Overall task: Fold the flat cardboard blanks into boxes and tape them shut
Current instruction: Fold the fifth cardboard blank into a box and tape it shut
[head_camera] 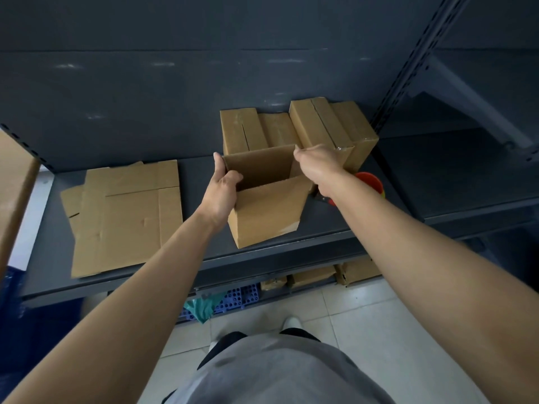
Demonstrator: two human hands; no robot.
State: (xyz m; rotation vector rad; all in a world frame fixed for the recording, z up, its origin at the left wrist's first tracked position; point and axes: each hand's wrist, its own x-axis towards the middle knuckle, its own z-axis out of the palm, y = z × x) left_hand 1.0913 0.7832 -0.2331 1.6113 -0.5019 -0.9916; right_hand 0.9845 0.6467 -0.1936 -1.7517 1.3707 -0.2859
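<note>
An open-topped cardboard box (267, 212) stands on the dark shelf (204, 249), squared up with its far flap raised. My left hand (223, 186) grips its left wall, fingers over the rim. My right hand (316, 164) pinches the far right corner of the raised flap. A stack of flat cardboard blanks (125, 217) lies on the shelf to the left. Two closed boxes stand against the back wall: one (245, 132) behind the open box, a taped one (335, 126) to its right. A red tape dispenser (370, 182) sits partly hidden behind my right forearm.
A slotted upright post (408, 77) bounds the shelf on the right, with another shelf beyond. A cardboard sheet (14, 193) leans at the far left. Below the shelf are more boxes (315, 277), a blue crate (236, 298) and tiled floor.
</note>
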